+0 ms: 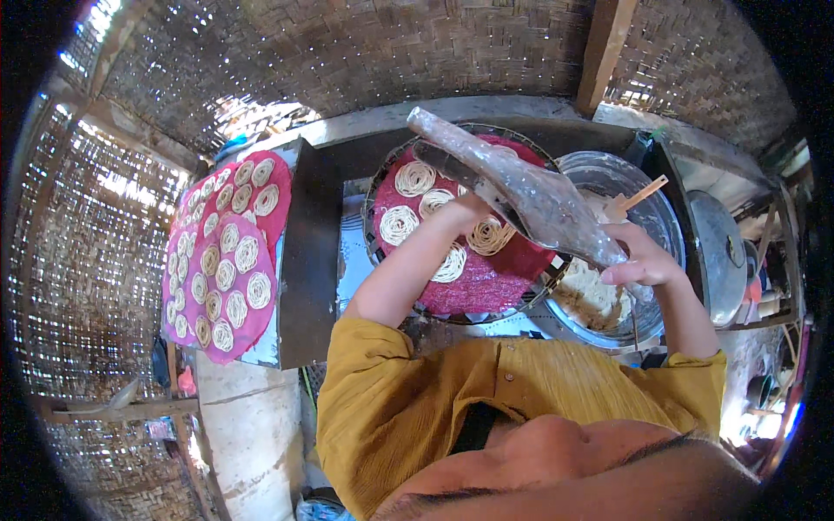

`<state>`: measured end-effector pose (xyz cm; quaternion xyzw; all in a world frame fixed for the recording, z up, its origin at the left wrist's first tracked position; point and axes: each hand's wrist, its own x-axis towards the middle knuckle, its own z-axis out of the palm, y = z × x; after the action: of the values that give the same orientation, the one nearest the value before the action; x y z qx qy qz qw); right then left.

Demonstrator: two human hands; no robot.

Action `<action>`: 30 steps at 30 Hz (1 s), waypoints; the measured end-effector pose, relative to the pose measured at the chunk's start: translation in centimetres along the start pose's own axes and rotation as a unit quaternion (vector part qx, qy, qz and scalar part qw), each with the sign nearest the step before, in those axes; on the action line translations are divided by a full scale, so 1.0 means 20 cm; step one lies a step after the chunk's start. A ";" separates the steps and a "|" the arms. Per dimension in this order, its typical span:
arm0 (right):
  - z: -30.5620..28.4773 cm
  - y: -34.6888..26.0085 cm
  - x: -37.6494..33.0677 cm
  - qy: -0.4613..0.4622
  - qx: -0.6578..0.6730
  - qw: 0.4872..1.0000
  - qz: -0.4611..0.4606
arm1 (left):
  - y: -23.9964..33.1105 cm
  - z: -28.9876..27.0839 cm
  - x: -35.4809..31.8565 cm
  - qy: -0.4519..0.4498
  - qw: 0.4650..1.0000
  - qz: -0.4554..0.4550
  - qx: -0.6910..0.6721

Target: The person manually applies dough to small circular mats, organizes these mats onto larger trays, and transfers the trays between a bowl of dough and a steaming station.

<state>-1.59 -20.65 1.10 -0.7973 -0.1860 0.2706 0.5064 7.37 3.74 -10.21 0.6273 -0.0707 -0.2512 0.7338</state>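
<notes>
A long noodle press (530,187), pale and smeared with dough, slants across the middle over a round tray. My right hand (643,256) grips its lower right end. At its underside, my left hand (471,213) is closed on the press, its fingers partly hidden behind it. Below lies a magenta cloth (473,295) on the round woven tray (372,239). On the cloth sit several coiled noodle nests, among them a pale nest (400,225) and a browner nest (490,236) close to my left hand.
A large metal basin (676,243) at the right holds pale dough (595,295) and a wooden-handled tool (643,193). At the left, pink cloths (208,340) carry several more nests beside a dark partition (311,260). A round metal lid (717,252) stands far right; woven walls (417,52) enclose everything.
</notes>
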 end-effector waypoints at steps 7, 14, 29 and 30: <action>0.01 0.01 0.01 0.014 0.000 1.000 0.007 | 0.01 0.03 -0.06 -0.045 0.998 0.002 0.038; 0.01 0.09 0.03 0.093 0.067 0.993 0.001 | -0.07 -0.12 0.02 0.012 0.918 -0.015 0.397; 0.05 0.08 -0.04 0.056 0.110 0.992 0.007 | 0.24 -0.24 -0.09 0.026 0.949 0.290 -0.116; 0.05 0.08 -0.05 0.023 0.114 0.993 0.015 | 0.38 -0.16 -0.10 -0.060 0.931 0.281 -0.224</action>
<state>-2.92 -21.07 -0.42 -0.7431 -0.1304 0.2787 0.5942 9.10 8.17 -3.08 0.3854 -0.2298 -0.0813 0.8900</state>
